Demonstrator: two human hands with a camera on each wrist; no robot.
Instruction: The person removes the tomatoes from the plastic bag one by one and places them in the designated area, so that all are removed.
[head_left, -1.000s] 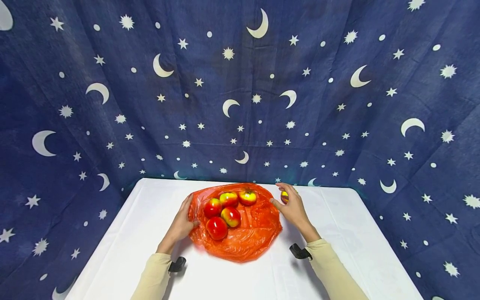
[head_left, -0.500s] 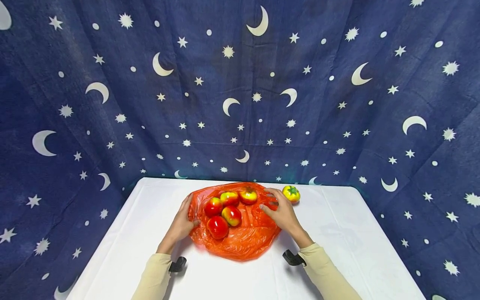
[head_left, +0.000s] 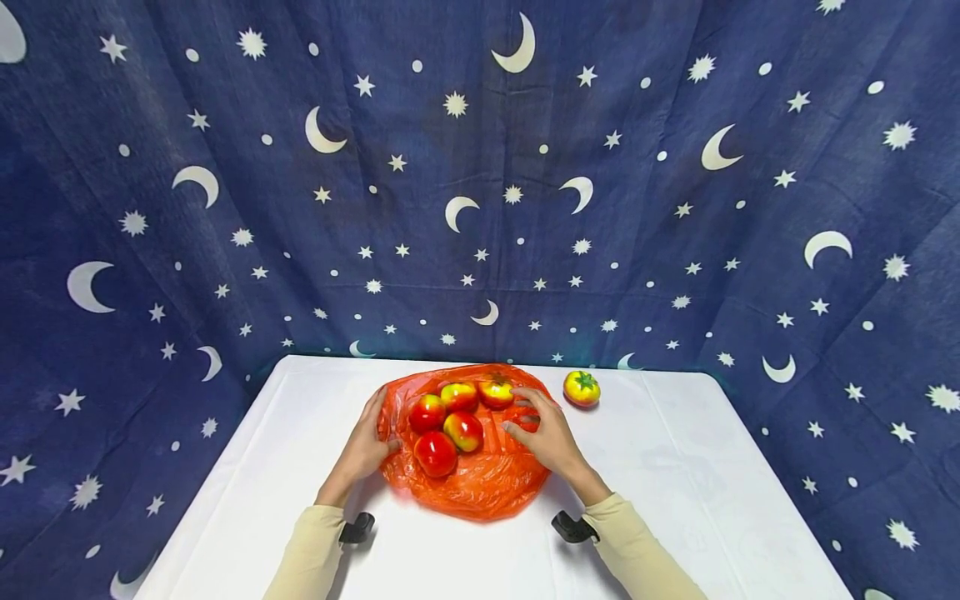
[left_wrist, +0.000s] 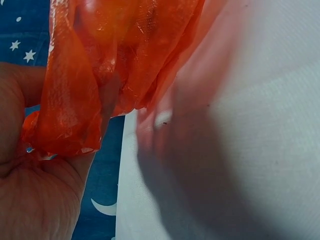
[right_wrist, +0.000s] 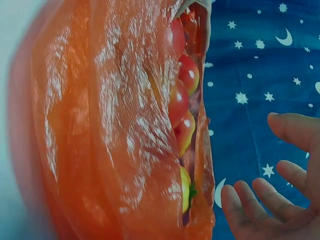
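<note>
A red plastic bag [head_left: 480,496] lies spread on the white table, its mouth facing up. Several glossy red-and-yellow tomatoes [head_left: 435,454] sit together in it, mostly toward its left and back. My left hand [head_left: 365,446] grips the bag's left edge; the left wrist view shows plastic between thumb and fingers [left_wrist: 35,82]. Over the bag's right part hovers my right hand [head_left: 551,433], fingers spread and holding nothing. In the right wrist view the fingers [right_wrist: 280,200] are apart from the bag's rim. A single tomato [head_left: 582,389] with a green calyx stands outside, beyond the right hand.
The white-clothed table [head_left: 675,500] ends at a back edge close behind the bag. A dark blue curtain [head_left: 480,167] with moons and stars hangs behind and on both sides. Black straps [head_left: 574,527] sit at the wrists.
My right hand has moved left, from beside the lone tomato to over the bag's right side, uncovering that tomato. The left hand stays on the bag's left edge.
</note>
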